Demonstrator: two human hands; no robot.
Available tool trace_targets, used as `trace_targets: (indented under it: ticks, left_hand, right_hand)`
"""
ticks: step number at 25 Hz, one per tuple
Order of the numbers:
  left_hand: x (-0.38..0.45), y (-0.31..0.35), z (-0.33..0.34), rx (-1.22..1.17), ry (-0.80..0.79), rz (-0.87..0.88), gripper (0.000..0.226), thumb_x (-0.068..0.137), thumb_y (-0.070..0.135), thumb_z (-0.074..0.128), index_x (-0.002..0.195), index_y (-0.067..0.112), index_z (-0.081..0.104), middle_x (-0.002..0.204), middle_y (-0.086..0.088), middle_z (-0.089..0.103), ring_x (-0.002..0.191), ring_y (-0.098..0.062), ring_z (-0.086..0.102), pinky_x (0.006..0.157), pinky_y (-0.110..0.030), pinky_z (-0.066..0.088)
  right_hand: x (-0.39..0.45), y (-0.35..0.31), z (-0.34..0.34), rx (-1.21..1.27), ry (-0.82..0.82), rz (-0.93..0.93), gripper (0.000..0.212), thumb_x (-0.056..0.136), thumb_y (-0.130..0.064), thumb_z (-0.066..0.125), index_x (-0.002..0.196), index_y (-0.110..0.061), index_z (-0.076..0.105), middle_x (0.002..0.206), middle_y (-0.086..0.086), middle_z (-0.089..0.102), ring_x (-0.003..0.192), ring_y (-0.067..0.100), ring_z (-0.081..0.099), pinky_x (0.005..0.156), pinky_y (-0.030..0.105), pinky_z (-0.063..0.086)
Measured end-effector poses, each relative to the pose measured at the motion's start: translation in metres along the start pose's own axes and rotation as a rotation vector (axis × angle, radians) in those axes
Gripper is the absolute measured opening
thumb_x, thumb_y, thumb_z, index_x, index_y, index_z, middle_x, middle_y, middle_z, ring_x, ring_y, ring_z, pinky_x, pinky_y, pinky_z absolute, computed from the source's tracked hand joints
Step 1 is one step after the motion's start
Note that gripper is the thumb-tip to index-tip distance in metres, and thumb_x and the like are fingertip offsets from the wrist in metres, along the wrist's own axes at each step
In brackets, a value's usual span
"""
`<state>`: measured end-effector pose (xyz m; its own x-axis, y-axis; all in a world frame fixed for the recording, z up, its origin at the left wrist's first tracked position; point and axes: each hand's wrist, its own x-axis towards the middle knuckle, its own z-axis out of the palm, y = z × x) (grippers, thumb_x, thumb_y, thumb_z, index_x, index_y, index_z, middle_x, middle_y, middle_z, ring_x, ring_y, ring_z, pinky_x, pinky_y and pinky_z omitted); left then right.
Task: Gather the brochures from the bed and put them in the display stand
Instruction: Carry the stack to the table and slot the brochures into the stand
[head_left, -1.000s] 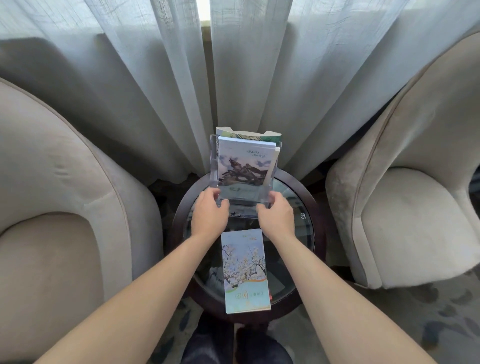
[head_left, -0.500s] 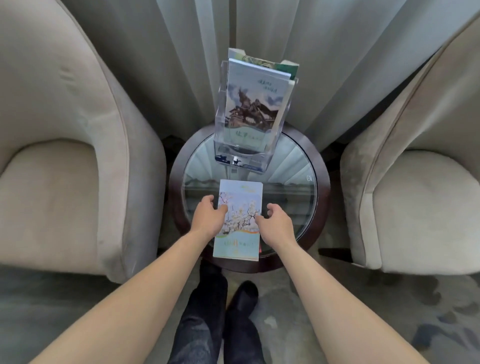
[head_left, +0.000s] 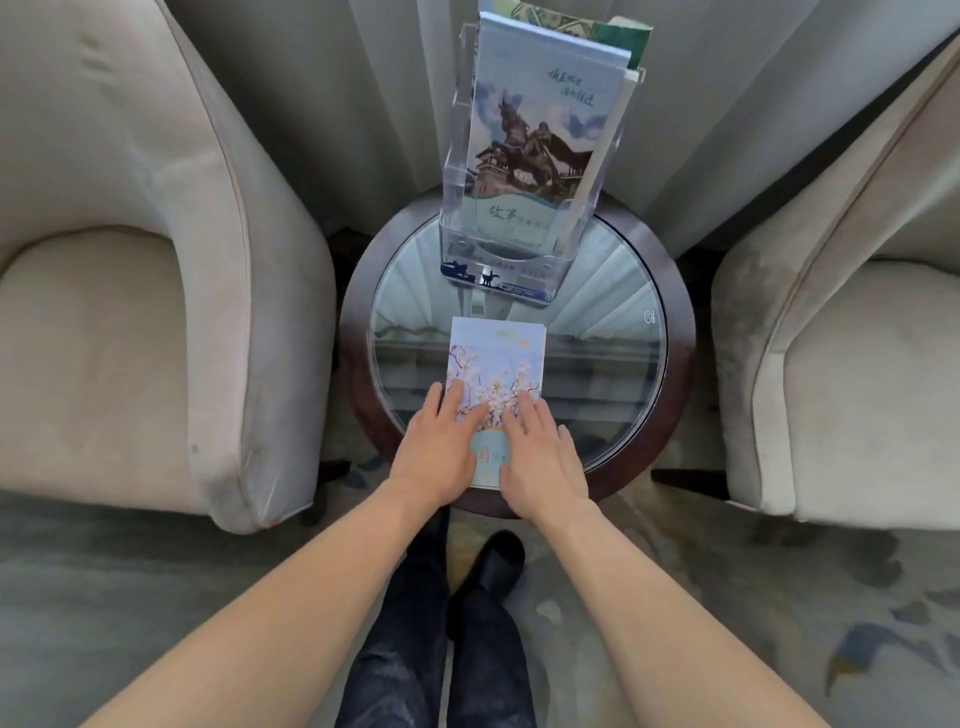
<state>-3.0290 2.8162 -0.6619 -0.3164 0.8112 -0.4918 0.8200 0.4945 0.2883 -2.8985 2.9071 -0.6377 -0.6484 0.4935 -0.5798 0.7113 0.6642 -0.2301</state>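
Observation:
A clear acrylic display stand (head_left: 457, 239) stands at the far side of a round glass table (head_left: 670, 322) and holds several brochures (head_left: 540, 135), the front one showing a dark statue. A small stack of blossom-print brochures (head_left: 498, 358) lies flat on the glass near the table's front edge. My left hand (head_left: 441, 447) and my right hand (head_left: 535, 447) rest palm down on the near half of that stack, fingers spread and flat. The stack's lower part is hidden under my hands.
A beige armchair (head_left: 156, 260) stands left of the table and another beige armchair (head_left: 841, 312) stands right of it. Sheer curtains (head_left: 727, 104) hang behind. My dark trousers and shoes (head_left: 488, 566) are on the patterned carpet below.
My hands left the display stand, came back to the blossom-print stack and now lie flat on top of it. The camera tilted further down.

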Motion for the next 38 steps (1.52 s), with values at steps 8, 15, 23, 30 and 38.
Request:
trace_targets:
  ticks: [8,15,23,30,38]
  left_hand:
    - [0.013,0.020,-0.014,-0.616,0.162,-0.331,0.051,0.090,0.019,0.059,0.139,0.010,0.046,0.148,-0.010,0.036,0.139,-0.030,0.029,0.113,-0.040,0.030]
    - [0.032,0.006,-0.032,-1.024,0.092,-0.609,0.051,0.090,0.018,0.058,0.140,0.015,0.050,0.130,-0.007,0.056,0.109,-0.025,0.062,0.087,-0.041,0.056]
    - [0.029,0.017,-0.037,-1.166,0.098,-0.622,0.042,0.089,0.018,0.059,0.129,0.029,0.050,0.107,0.006,0.066,0.090,-0.016,0.069,0.085,-0.045,0.057]
    - [0.032,0.018,-0.039,-1.314,0.091,-0.710,0.043,0.091,0.012,0.057,0.132,0.024,0.050,0.113,0.001,0.067,0.092,-0.020,0.071,0.083,-0.050,0.059]
    - [0.037,0.026,-0.039,-1.407,0.155,-0.741,0.035,0.091,0.009,0.056,0.120,0.028,0.052,0.109,-0.001,0.067,0.093,-0.025,0.071,0.084,-0.055,0.057]
  right_hand:
    - [0.013,-0.013,0.000,0.229,0.038,0.122,0.052,0.095,-0.019,0.052,0.145,-0.014,0.041,0.167,0.013,0.006,0.150,0.032,0.011,0.116,0.041,0.032]
    - [0.012,-0.008,-0.004,0.165,0.028,0.115,0.047,0.093,-0.019,0.053,0.139,-0.017,0.048,0.165,0.013,0.014,0.148,0.034,0.018,0.112,0.044,0.034]
    - [0.009,-0.004,-0.007,0.218,0.012,0.121,0.053,0.094,-0.020,0.054,0.146,-0.021,0.042,0.166,0.008,0.012,0.149,0.030,0.015,0.112,0.045,0.033]
    - [0.009,-0.001,-0.009,0.250,-0.004,0.126,0.052,0.094,-0.020,0.053,0.145,-0.021,0.045,0.166,0.009,0.013,0.149,0.029,0.016,0.115,0.045,0.032]
    - [0.016,0.003,-0.018,0.451,0.048,0.181,0.056,0.094,-0.016,0.054,0.150,-0.015,0.044,0.161,0.002,0.029,0.142,0.025,0.029,0.112,0.036,0.033]
